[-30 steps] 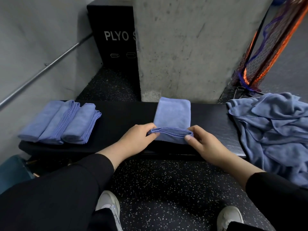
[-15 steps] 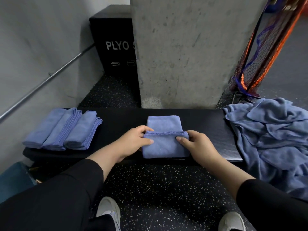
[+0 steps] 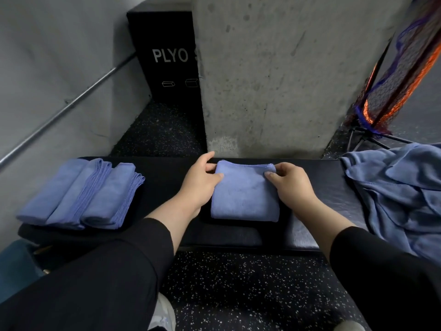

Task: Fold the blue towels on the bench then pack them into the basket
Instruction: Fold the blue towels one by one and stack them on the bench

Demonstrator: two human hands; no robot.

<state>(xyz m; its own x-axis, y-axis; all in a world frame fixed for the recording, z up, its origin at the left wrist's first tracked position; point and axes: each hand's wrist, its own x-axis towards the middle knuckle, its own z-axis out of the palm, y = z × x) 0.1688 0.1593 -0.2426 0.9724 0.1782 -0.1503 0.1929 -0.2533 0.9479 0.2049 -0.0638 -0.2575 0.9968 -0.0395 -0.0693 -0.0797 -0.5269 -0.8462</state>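
Note:
A folded blue towel [image 3: 245,194] lies in the middle of the black bench [image 3: 334,187]. My left hand [image 3: 200,180] pinches its far left corner, thumb on top. My right hand [image 3: 290,182] pinches the far right corner the same way. At the left end of the bench lie three folded blue towels [image 3: 81,194] side by side. At the right end a heap of unfolded blue towels [image 3: 403,194] spills over the bench edge. No basket is clearly in view.
A concrete pillar [image 3: 286,75] stands right behind the bench. A black plyo box [image 3: 167,58] is behind it to the left. An orange and purple net [image 3: 393,87] leans at the far right. A teal object [image 3: 14,263] sits low left.
Both hands carried the towel's near edge away from me and over onto the far edge, halving it. The towel now lies as a shorter rectangle, with my hands at its far corners.

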